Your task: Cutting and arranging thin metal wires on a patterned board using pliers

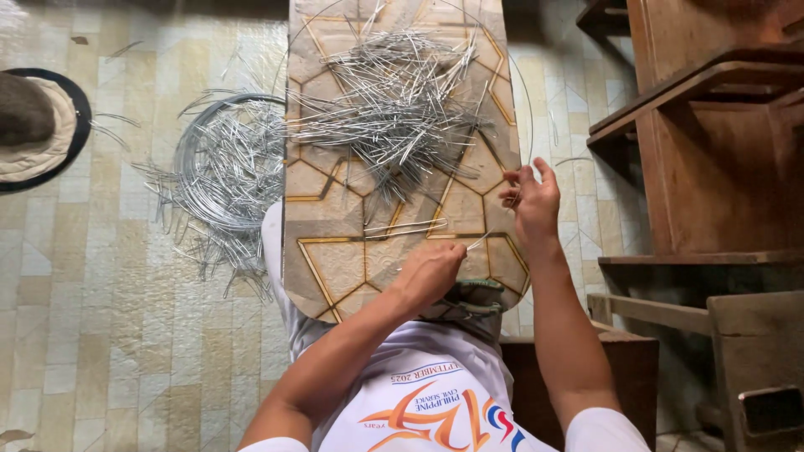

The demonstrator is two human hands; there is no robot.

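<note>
Between both hands, a thin wire (481,241) is pinched: left hand (431,272) grip closed on its end, right hand (529,201) fingertips pressed above.

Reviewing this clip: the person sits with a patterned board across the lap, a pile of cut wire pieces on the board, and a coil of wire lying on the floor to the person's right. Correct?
Not quite. In the head view the coil of wire lies on the floor to the person's left, not right. The rest holds: the patterned board rests across the lap with the pile of cut wire pieces on it.
</note>
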